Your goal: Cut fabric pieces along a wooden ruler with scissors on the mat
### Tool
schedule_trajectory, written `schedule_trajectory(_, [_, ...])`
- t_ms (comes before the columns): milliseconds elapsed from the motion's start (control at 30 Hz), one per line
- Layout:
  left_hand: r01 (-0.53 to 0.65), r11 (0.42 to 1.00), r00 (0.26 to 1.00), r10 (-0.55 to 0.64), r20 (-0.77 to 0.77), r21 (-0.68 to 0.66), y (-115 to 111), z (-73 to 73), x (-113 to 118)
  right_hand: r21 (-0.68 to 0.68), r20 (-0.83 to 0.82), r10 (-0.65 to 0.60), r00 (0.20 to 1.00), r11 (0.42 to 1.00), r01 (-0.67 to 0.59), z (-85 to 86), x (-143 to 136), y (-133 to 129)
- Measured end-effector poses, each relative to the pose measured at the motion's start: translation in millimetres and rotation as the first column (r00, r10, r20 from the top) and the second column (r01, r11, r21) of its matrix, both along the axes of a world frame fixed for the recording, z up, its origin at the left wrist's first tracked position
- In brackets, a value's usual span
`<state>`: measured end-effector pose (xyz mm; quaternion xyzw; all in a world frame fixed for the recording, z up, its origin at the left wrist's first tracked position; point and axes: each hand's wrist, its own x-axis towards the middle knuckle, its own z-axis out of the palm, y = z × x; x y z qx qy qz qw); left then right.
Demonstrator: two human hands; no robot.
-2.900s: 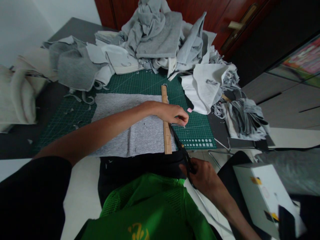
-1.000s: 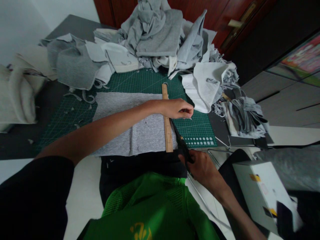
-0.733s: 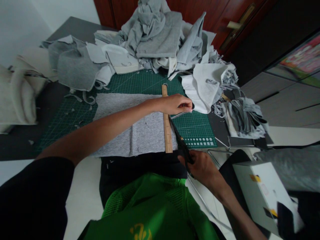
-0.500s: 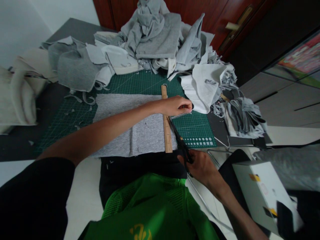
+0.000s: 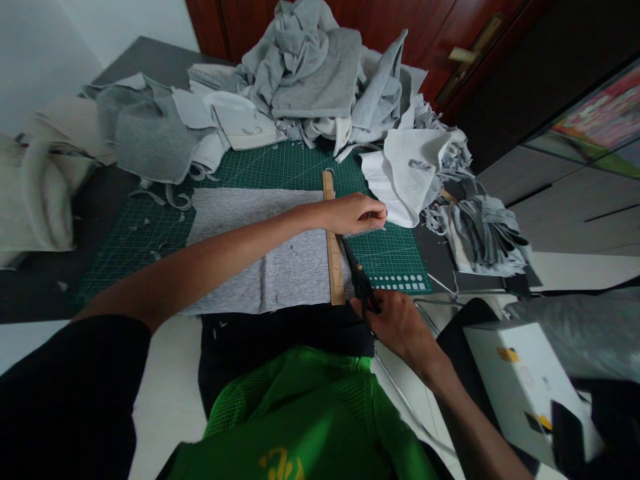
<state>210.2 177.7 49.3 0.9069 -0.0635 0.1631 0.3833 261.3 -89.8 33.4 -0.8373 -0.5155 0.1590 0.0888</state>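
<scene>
Grey knit fabric (image 5: 295,273) lies flat on a green cutting mat (image 5: 400,257), with a wooden ruler (image 5: 335,267) across it near its right edge. My left hand (image 5: 356,212) reaches over the ruler, its fingers pinching the end of a thin grey fabric strip (image 5: 370,231) cut from that edge. In my right hand (image 5: 397,320) are black scissors (image 5: 361,280), fingers closed round the handles. The blades point away from me along the ruler's right side, at the fabric; their tips are partly hidden near my left wrist.
Grey and white fabric pieces (image 5: 315,80) are heaped along the table's back. A bundle of grey strips (image 5: 487,233) sits at the right edge, and cream fabric (image 5: 35,193) at the left. A white box (image 5: 530,380) stands low on the right.
The scissors and my right hand have moved slightly forward along the ruler, and the handles have come closer together. My left hand has shifted very slightly right with the strip.
</scene>
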Motion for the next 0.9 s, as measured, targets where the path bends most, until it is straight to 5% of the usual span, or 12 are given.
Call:
schedule_trajectory(533, [-0.004,1.000,1.000,0.004,0.013,-0.002,0,9.9,-5,-0.023,0.041,0.048,0.998,0.999,-0.047,2.5,4,5])
schedule_trajectory(900, [-0.139,0.989,0.987,0.143,0.076,-0.049,4,17.0,-6,-0.017,0.033,-0.036,0.999,0.999,0.036,-0.4,3,4])
